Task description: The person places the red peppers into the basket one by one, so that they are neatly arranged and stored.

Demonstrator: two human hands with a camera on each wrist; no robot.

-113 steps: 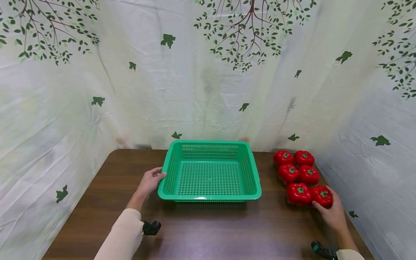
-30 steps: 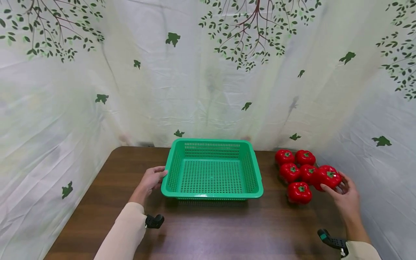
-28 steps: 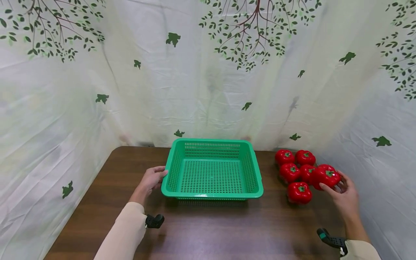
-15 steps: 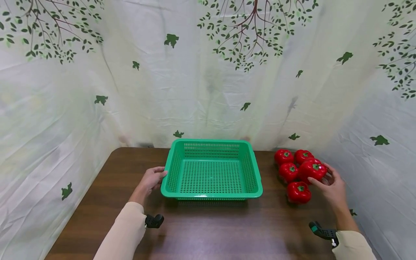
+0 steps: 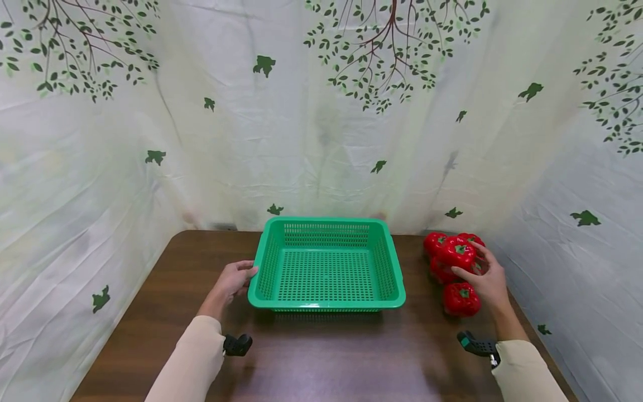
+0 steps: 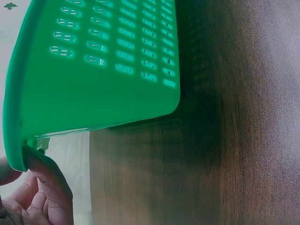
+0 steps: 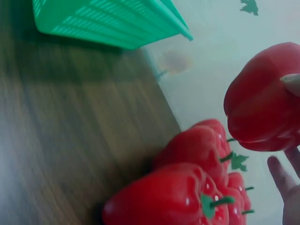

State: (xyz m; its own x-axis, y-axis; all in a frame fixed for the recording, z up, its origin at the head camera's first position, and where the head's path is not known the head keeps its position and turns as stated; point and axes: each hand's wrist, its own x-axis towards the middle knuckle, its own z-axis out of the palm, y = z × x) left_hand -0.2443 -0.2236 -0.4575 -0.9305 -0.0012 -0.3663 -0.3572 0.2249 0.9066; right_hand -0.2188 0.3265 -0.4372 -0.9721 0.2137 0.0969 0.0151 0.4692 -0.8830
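A green plastic basket (image 5: pixel 326 305) with slotted walls and floor stands on the brown table, nothing inside it. My left hand (image 5: pixel 233 282) pinches its left rim; in the left wrist view, thumb and fingers close over the basket's lip (image 6: pixel 14 117). At the right, my right hand (image 5: pixel 489 281) grips a red bell pepper (image 5: pixel 455 253) between thumb and fingers. The right wrist view shows this held bell pepper (image 7: pixel 262 103) raised above the others. Several more red bell peppers with green stems stand below, the front one (image 5: pixel 461 300) nearest my right wrist, others partly hidden.
The brown wooden table (image 5: pixel 326 357) reaches back to a pale cloth (image 5: pixel 321 139) printed with leaves and branches. This cloth also hangs close along the left and right sides. Bare tabletop lies between the basket and the bell peppers.
My right hand has lifted the front-right bell pepper from the group and carried it left over the others. My left hand stays on the basket's rim, and the basket has not moved.
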